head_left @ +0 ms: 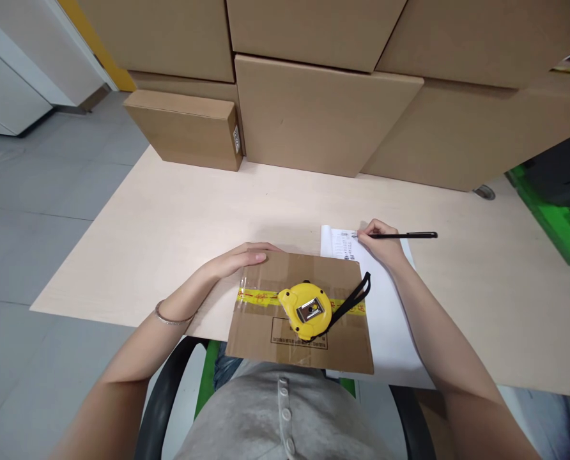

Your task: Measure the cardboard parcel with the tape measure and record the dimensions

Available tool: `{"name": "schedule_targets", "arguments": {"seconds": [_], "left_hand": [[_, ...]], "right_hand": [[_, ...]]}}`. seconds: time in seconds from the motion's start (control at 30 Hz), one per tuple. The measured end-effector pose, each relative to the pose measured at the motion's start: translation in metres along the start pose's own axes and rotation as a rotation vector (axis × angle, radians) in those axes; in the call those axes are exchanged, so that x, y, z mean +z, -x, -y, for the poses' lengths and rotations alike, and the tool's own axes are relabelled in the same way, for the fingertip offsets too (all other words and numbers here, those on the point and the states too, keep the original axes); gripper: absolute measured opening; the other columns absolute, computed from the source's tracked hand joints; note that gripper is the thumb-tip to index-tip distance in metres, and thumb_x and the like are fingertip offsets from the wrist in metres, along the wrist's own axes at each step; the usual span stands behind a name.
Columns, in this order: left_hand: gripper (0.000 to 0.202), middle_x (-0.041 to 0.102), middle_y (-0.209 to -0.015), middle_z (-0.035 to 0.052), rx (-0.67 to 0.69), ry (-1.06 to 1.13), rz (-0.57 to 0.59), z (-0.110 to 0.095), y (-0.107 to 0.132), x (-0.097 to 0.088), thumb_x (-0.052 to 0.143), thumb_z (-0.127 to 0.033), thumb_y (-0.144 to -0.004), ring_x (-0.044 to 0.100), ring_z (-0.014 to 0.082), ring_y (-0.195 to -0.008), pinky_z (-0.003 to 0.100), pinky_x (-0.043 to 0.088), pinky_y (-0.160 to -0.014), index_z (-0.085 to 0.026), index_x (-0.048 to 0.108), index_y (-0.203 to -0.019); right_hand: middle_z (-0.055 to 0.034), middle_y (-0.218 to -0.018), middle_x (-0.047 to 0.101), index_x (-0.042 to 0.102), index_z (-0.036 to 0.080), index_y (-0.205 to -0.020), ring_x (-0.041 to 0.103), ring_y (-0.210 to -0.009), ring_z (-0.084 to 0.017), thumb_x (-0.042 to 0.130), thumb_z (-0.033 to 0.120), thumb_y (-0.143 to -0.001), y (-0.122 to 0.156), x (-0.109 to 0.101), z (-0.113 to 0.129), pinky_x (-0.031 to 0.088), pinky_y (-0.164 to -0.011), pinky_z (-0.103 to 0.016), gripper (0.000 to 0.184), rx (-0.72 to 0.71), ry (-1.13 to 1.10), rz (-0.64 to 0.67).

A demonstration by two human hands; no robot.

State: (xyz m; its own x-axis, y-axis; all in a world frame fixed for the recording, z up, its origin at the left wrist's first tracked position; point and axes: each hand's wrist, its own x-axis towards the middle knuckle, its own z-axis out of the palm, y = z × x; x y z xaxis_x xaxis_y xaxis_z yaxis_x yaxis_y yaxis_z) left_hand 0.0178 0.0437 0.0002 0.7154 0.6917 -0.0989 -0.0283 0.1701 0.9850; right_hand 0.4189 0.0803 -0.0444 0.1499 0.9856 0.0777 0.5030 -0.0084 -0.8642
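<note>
The tape measure (308, 311) is yellow, its strap (345, 308) black, like the pen (409, 235). Yellow tape (259, 297) with red marks stripes the brown box (254, 332); the table (170, 223) is pale beige.

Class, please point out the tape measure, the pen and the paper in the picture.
Tape measure (310, 310): head view, the label on its yellow case.
Pen (404, 236): head view, its black barrel.
Paper (385, 319): head view, its bare white part.
</note>
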Motion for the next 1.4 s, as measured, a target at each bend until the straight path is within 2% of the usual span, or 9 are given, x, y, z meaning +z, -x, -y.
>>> {"name": "schedule_targets", "arguments": {"seconds": [0.27, 0.47, 0.73, 1.07, 1.23, 1.4], "left_hand": [[0.046, 0.082, -0.124, 0.0133, 0.01, 0.015, 0.012, 0.002, -0.001, -0.001, 0.071, -0.053, -0.093, 0.078, 0.0266, -0.107, 0.035, 0.059, -0.092, -0.019, 0.081, -0.122], [0.044, 0.081, -0.127, 0.0147, 0.023, -0.014, 0.007, -0.001, 0.0, -0.001, 0.07, -0.051, -0.095, 0.077, 0.0277, -0.11, 0.037, 0.059, -0.095, -0.018, 0.081, -0.123], [0.047, 0.081, -0.126, 0.0141, 0.002, -0.004, 0.008, 0.001, 0.0, -0.001, 0.07, -0.054, -0.093, 0.077, 0.0278, -0.11, 0.037, 0.058, -0.097, -0.019, 0.081, -0.122], [0.049, 0.08, -0.126, 0.0137, -0.004, -0.015, 0.02, -0.001, 0.0, -0.001, 0.069, -0.056, -0.093, 0.076, 0.0273, -0.11, 0.037, 0.059, -0.095, -0.019, 0.08, -0.123], [0.046, 0.081, -0.125, 0.0141, 0.008, -0.011, 0.023, -0.002, 0.0, -0.001, 0.068, -0.053, -0.095, 0.077, 0.0274, -0.108, 0.037, 0.059, -0.091, -0.019, 0.08, -0.123], [0.049, 0.081, -0.126, 0.0145, -0.01, -0.007, 0.02, -0.005, 0.001, 0.002, 0.068, -0.054, -0.094, 0.077, 0.0282, -0.108, 0.038, 0.058, -0.094, -0.017, 0.079, -0.123]], "right_hand": [[0.0027, -0.057, 0.054, 0.053, 0.024, -0.06, 0.043, -0.056, -0.012, 0.078, 0.043, -0.067, 0.0, 0.001, -0.001, 0.032, -0.055, -0.029, 0.032, 0.003, -0.006, -0.013], [0.0042, -0.051, 0.05, 0.051, 0.025, -0.06, 0.04, -0.051, -0.011, 0.076, 0.043, -0.069, 0.0, -0.001, 0.002, 0.031, -0.054, -0.029, 0.032, 0.01, -0.033, 0.016], [0.0041, -0.052, 0.05, 0.049, 0.025, -0.059, 0.039, -0.052, -0.011, 0.08, 0.041, -0.068, 0.001, -0.002, 0.008, 0.029, -0.053, -0.029, 0.037, 0.01, -0.04, 0.021], [0.0045, -0.047, 0.049, 0.048, 0.026, -0.059, 0.038, -0.048, -0.011, 0.078, 0.042, -0.07, 0.002, -0.002, 0.009, 0.03, -0.052, -0.029, 0.036, 0.018, -0.01, 0.032], [0.0043, -0.047, 0.047, 0.044, 0.027, -0.061, 0.04, -0.05, -0.013, 0.078, 0.057, -0.076, -0.001, -0.002, 0.009, 0.034, -0.052, -0.03, 0.048, 0.039, 0.057, 0.042], [0.0018, -0.042, 0.042, 0.038, 0.028, -0.054, 0.04, -0.044, -0.014, 0.061, 0.08, -0.088, 0.004, -0.024, 0.016, 0.037, -0.052, -0.034, 0.066, 0.164, 0.236, 0.19]]}}
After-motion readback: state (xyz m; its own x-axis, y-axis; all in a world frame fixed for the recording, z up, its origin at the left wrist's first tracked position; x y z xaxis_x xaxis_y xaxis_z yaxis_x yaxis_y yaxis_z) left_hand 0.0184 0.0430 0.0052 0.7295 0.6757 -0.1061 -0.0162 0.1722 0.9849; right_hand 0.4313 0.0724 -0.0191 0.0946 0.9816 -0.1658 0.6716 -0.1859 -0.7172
